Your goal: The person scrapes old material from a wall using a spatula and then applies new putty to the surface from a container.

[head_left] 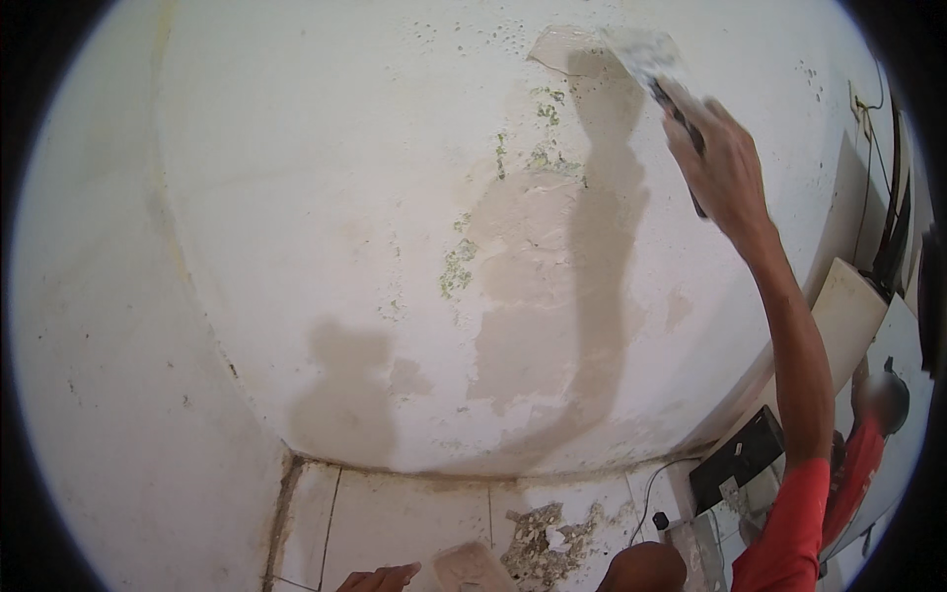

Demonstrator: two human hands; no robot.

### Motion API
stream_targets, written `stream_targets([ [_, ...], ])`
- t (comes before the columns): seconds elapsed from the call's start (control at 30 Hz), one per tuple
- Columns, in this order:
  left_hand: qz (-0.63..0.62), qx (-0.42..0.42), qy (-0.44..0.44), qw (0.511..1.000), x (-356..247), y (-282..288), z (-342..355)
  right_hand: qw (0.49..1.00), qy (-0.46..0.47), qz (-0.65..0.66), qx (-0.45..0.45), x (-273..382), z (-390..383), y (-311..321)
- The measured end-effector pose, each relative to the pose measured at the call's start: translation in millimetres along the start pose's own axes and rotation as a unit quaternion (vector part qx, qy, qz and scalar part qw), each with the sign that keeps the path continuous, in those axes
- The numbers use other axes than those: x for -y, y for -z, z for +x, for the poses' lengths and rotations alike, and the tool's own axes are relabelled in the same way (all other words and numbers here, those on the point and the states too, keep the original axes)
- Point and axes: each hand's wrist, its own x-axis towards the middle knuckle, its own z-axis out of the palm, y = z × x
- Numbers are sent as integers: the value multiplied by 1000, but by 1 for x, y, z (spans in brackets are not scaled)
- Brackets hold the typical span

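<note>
High on the white wall [326, 197], my right hand [725, 168] is closed around the black handle of a putty knife [646, 57]. The knife's wide blade carries pale filler and lies at the edge of a fresh, damp-looking patch [570, 49]. Below that, a larger beige filled area [528, 247] spreads down the wall, with flaking green spots [456, 268] beside it. At the lower edge, my left hand [380, 579] shows only in part, fingers stretched out. It is beside a shallow tub [472, 569] of pinkish-beige paste; whether they touch, I cannot tell.
Broken plaster debris [547, 543] lies on the tiled floor [404, 508]. On the right are a black box-shaped object [735, 459], a cable [646, 498] and a mirror [888, 395] reflecting a person in red. A wall socket with wires [858, 104] sits at the upper right. My knee [641, 569] shows below.
</note>
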Motion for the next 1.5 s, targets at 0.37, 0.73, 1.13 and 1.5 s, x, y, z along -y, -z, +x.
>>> stream_targets([
  [0.37,12,26,38,999,-4,4,3,996,76,-34,12,36,16,-45],
  [0.73,49,43,81,995,-3,6,-1,984,120,-72,111,-10,-68,-34],
  [1.13,23,18,-13,999,-2,1,5,999,13,-17,23,26,20,-20],
  [1.5,9,29,31,999,2,0,3,982,89,-108,130,24,-32,-5],
])
